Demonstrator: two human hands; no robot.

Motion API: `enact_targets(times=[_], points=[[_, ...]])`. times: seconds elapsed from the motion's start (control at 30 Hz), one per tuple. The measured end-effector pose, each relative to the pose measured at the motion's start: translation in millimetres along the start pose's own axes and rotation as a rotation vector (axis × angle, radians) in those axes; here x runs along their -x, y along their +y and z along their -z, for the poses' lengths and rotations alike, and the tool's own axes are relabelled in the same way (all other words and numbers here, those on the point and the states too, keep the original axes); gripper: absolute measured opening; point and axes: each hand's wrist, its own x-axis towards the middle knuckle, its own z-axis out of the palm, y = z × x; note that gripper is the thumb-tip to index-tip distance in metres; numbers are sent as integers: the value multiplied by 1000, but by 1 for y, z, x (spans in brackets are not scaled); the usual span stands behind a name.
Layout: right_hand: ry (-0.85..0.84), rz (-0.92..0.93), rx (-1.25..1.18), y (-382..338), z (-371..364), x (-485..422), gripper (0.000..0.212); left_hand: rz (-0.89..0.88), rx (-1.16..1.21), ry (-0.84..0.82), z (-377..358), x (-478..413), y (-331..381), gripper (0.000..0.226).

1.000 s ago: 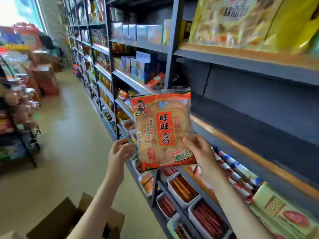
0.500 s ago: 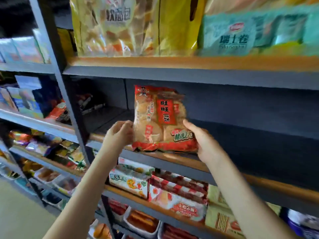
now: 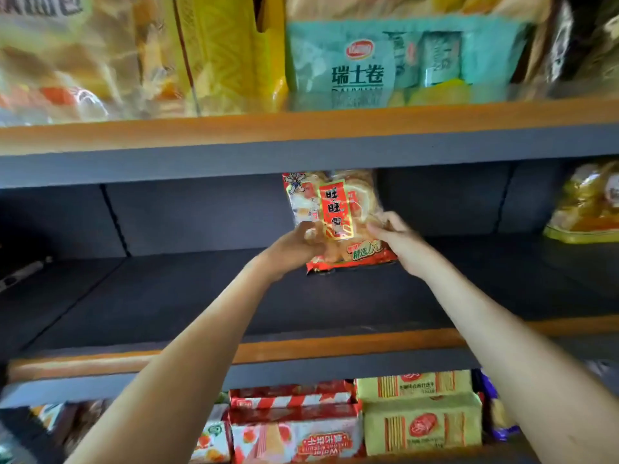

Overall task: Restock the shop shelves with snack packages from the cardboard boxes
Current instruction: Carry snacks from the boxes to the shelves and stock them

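Observation:
A red and clear bag of rice crackers (image 3: 335,216) stands upright deep on the dark middle shelf (image 3: 167,296), its bottom edge on the shelf board. My left hand (image 3: 294,246) grips the bag's lower left side. My right hand (image 3: 398,242) grips its lower right side. Both arms reach far in over the shelf's orange front edge. The top of the bag sits just under the shelf above.
The upper shelf carries big yellow snack bags (image 3: 217,55) and a teal pack (image 3: 385,61). A yellow bag (image 3: 589,205) stands at the middle shelf's far right. Below are red wafer packs (image 3: 294,426) and yellow biscuit packs (image 3: 422,420).
Both hands have carried the bag from the aisle and the shelf's front edge deep into the middle shelf. The view has turned from the aisle to face the shelf closely.

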Motion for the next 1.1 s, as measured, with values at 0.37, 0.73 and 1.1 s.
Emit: enact_targets(times=[0.37,0.73,1.1], points=[[-14,-80,318,25,22,-41,56,-42,-360,66,-18,-49,-7,54],[178,71,587,31,27,-79,34,14,-338,85,-29,-60,1,63],[46,396,939,40,62,-59,66,62,-81,281,-45,-93,8,54]])
